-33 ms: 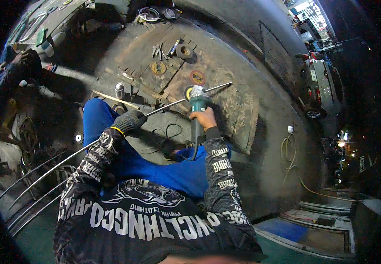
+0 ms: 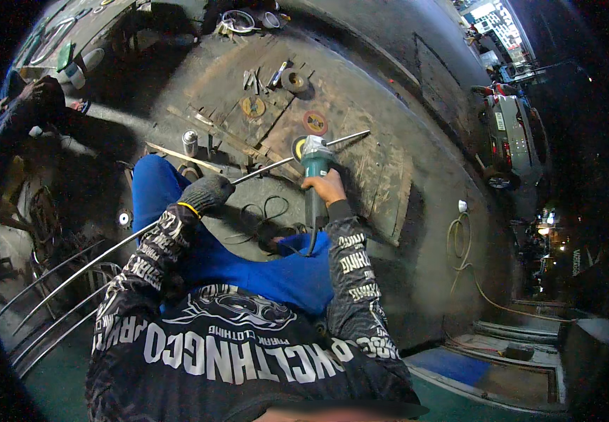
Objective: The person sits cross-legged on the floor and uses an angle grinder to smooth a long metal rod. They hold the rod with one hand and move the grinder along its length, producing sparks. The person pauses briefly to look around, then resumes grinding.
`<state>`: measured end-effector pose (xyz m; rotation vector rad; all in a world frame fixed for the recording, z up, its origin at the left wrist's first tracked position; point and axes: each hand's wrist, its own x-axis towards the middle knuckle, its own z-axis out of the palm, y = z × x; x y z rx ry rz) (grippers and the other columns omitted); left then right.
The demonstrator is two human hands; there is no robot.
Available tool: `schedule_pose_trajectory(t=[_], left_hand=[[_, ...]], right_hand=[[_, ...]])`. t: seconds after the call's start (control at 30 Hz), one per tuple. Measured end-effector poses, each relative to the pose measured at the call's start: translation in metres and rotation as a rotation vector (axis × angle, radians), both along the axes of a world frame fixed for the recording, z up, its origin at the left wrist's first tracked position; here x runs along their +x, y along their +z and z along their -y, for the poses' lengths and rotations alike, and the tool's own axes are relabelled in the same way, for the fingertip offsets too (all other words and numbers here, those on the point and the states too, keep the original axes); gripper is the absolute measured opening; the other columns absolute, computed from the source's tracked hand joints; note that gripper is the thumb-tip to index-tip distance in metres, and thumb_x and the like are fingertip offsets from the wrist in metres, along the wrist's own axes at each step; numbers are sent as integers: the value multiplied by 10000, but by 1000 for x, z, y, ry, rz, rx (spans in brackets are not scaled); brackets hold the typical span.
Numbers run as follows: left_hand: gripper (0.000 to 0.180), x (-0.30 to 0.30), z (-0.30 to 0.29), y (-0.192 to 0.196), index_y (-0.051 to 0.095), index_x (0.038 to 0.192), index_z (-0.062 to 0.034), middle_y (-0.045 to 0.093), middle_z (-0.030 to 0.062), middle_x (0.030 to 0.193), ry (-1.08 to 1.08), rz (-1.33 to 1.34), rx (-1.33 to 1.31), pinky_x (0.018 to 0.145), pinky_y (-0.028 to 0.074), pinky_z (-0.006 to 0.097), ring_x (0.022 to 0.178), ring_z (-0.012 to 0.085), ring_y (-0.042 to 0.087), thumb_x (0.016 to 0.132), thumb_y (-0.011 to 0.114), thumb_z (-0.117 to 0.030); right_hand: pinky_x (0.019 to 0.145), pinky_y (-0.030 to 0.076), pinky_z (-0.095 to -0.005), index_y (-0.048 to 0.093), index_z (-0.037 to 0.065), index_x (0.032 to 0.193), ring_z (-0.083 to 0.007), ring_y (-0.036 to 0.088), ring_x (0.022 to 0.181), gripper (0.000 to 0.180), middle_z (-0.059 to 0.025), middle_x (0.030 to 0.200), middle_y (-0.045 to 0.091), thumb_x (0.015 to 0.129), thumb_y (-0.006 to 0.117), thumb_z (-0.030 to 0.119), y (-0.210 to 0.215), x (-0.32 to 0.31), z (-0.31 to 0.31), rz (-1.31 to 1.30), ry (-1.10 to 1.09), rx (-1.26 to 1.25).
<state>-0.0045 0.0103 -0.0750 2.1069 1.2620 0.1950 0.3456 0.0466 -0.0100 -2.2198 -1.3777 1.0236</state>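
Observation:
A long thin metal rod point(image 2: 270, 167) runs from the lower left, past my left forearm, to the wooden boards at the upper right. My left hand point(image 2: 209, 193), in a dark grey knitted glove with a yellow cuff, is closed around it. Bare, my right hand point(image 2: 327, 188) grips the body of a green and grey angle grinder point(image 2: 316, 163), whose cord hangs toward my legs. Its yellow-centred disc point(image 2: 301, 147) is at the rod; whether the two touch I cannot tell. No sparks show.
Worn wooden boards point(image 2: 378, 179) lie on the floor beneath the rod's far end. On them are a red-rimmed disc point(image 2: 315, 122), a yellow disc point(image 2: 253, 107) and a tape roll point(image 2: 294, 81). A spray can point(image 2: 190, 143) stands left. Another person point(image 2: 37, 105) is at the far left.
The grinder has shifted very slightly to the left. My hands keep their holds, and the rod is almost unmoved.

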Motion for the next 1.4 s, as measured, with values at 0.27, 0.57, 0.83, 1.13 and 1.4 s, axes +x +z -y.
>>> schedule_pose_trajectory(t=[0.27, 0.57, 0.83, 1.13, 1.4], left_hand=[[359, 1, 17, 33, 697, 971, -38, 684, 219, 939, 183, -61, -57, 787, 527, 497, 913, 407, 673, 834, 711, -369], [314, 15, 12, 35, 682, 949, -25, 687, 240, 918, 242, -66, -32, 780, 526, 522, 890, 425, 673, 945, 568, -317], [364, 13, 19, 50, 684, 982, -43, 699, 248, 942, 238, -147, -14, 791, 530, 537, 926, 433, 676, 952, 541, -376], [266, 14, 25, 56, 625, 1000, -74, 683, 216, 798, 313, -123, 52, 687, 520, 549, 797, 424, 675, 967, 523, -317], [229, 17, 24, 68, 633, 1105, -140, 678, 203, 761, 355, -192, 23, 625, 523, 537, 733, 416, 679, 966, 549, -301]], right_hand=[[871, 551, -422, 627, -172, 1062, -387, 685, 1038, 771, -315, 1079, 683, 514, 882, 307, 31, -44, 23, 145, 195, -2], [925, 536, -432, 638, -145, 1083, -399, 665, 1090, 774, -315, 1143, 667, 515, 903, 309, 52, -82, 36, 221, 272, -87], [892, 553, -425, 661, -121, 1060, -374, 684, 1056, 773, -291, 1119, 686, 495, 911, 344, 50, -64, 20, 274, 241, -141], [937, 523, -404, 545, -161, 1241, -371, 634, 1124, 972, -285, 1238, 624, 480, 892, 335, 39, 21, -21, 286, 93, -168], [970, 512, -429, 746, 147, 1103, -399, 652, 1107, 479, -254, 1189, 672, 708, 770, 416, 28, 110, -85, 391, 297, -288]])
